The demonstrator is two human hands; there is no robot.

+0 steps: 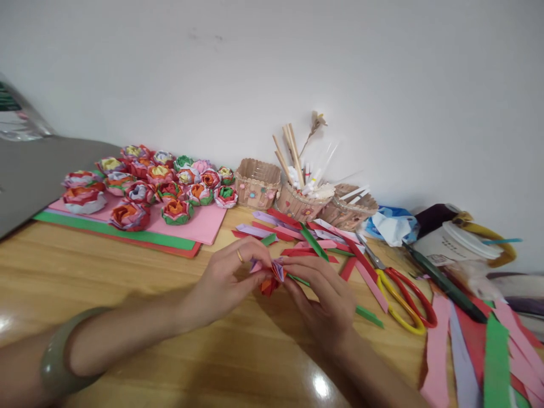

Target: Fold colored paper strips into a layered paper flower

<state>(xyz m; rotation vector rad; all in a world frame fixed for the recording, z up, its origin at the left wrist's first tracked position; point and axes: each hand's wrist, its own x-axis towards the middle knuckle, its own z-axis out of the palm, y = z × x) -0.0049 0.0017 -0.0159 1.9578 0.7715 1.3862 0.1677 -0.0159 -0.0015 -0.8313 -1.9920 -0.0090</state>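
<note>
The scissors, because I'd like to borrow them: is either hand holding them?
No, the scissors lie on the table, while the left hand and right hand hold a small folded paper piece.

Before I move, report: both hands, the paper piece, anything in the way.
Left hand and right hand pinching the orange-and-purple paper piece. Nothing seen blocking the fingers. Paper strips just beyond, scissors off to the right.
</note>
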